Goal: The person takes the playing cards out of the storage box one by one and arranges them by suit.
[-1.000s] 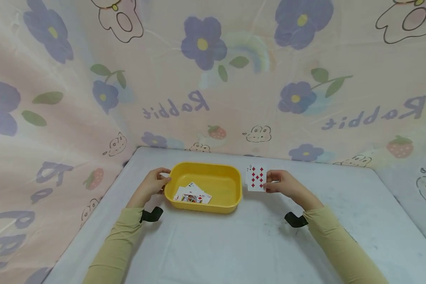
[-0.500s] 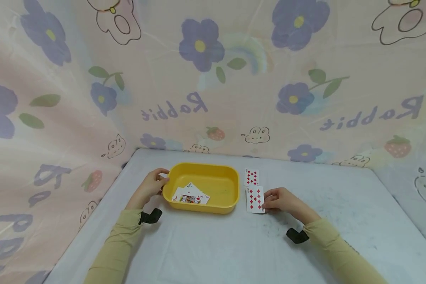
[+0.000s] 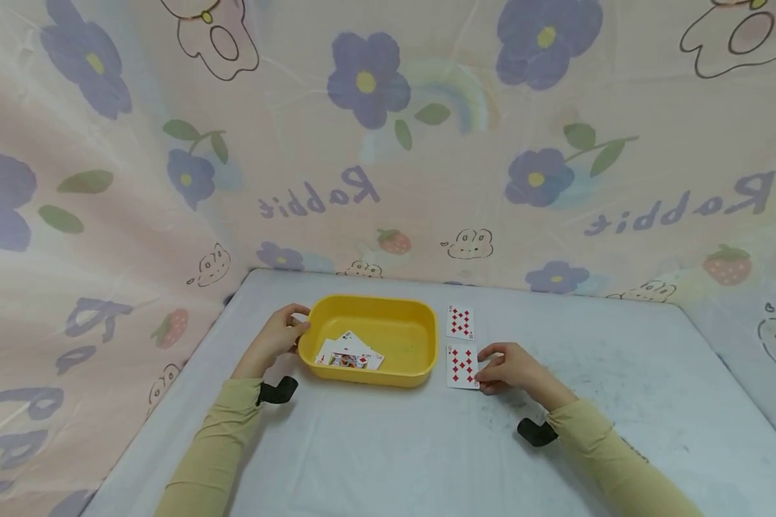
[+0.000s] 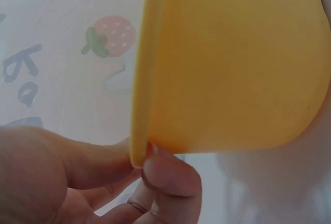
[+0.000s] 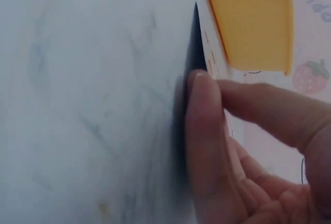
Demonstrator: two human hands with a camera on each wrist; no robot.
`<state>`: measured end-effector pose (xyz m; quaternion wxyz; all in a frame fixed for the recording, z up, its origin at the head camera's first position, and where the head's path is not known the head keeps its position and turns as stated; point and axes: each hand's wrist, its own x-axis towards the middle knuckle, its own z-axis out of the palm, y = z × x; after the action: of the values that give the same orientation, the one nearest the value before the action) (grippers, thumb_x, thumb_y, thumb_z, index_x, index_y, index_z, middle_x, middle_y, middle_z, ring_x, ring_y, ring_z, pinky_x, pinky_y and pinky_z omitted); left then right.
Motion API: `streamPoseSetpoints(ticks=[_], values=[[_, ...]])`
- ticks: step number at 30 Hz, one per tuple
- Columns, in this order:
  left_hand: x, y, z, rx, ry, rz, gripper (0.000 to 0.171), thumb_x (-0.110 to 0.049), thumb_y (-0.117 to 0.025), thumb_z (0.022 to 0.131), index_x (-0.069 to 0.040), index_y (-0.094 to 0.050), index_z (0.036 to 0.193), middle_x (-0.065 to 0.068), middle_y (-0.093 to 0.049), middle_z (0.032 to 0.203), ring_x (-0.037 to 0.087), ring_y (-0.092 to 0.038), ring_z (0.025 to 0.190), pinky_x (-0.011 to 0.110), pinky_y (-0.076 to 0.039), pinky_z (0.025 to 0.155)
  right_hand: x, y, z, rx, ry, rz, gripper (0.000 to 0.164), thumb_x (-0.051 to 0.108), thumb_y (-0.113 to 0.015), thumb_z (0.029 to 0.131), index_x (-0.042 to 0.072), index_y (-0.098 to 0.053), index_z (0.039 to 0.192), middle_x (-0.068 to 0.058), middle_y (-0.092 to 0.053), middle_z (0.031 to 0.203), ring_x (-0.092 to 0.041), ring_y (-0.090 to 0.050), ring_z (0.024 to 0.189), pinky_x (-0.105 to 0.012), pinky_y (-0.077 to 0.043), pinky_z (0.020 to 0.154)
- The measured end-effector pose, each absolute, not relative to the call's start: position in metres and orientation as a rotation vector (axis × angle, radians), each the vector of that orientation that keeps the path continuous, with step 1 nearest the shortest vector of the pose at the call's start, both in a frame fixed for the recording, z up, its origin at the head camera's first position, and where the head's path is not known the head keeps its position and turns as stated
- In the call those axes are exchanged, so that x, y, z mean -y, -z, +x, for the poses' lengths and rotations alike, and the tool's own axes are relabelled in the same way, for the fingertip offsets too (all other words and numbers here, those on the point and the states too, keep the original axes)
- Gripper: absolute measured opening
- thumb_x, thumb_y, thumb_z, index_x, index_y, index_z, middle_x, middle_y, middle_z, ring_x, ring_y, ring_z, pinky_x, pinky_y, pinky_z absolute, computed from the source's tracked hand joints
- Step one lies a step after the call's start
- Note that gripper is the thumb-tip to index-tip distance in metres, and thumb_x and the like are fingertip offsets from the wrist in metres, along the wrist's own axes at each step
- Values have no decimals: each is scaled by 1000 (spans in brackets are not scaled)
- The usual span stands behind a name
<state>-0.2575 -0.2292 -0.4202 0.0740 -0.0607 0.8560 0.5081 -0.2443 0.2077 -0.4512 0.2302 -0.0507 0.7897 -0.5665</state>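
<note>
My left hand (image 3: 274, 339) pinches the left rim of a yellow plastic basin (image 3: 401, 327). In the left wrist view its thumb and fingers (image 4: 173, 175) lie on either side of that rim. Beyond the basin's right side, my right hand (image 3: 512, 368) pinches the right edge of a diamond playing card (image 3: 460, 368), face up. The right wrist view shows this card edge-on, its dark underside (image 5: 196, 43) tilted up from the tabletop. Just behind it lies another diamond playing card (image 3: 460, 322), flat and face up.
Several playing cards (image 3: 349, 361) lie overlapped in the basin's front left part, a face card among them. A white cloth covers the table (image 3: 388, 445). Patterned fabric (image 3: 414, 165) hangs along the back and left. Each wrist carries a black mount (image 3: 278, 390).
My right hand has brought its card toward me and down close to the table, uncovering the other diamond card behind. My left hand stays at the basin's rim.
</note>
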Motion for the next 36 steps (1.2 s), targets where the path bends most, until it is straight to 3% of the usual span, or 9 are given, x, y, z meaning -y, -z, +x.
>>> streamPoseSetpoints(ticks=[23, 31, 36], values=[[231, 421, -258, -2573, -1532, -184, 32, -10, -51, 99, -3, -46, 131, 23, -54, 101, 27, -56, 73, 30, -53, 58, -201, 454, -236, -2277, 1640, 60, 34, -3, -71, 82, -10, -53, 110, -14, -68, 78, -19, -66, 65, -33, -56, 61], [230, 420, -256, -2558, -1532, -197, 32, -11, -51, 100, -4, -47, 131, 22, -54, 101, 28, -57, 75, 29, -52, 59, -195, 443, -239, -2665, 1379, -164, 18, 7, -67, 88, -3, -59, 101, -11, -67, 73, -22, -64, 59, -35, -53, 52], [228, 418, -256, -2563, -1538, -169, 33, -10, -51, 100, -3, -46, 132, 22, -55, 101, 25, -58, 73, 31, -53, 59, -171, 408, -262, -2530, 1537, -428, 20, 7, -59, 94, -8, -59, 107, -24, -67, 90, -37, -67, 80, -43, -56, 69]])
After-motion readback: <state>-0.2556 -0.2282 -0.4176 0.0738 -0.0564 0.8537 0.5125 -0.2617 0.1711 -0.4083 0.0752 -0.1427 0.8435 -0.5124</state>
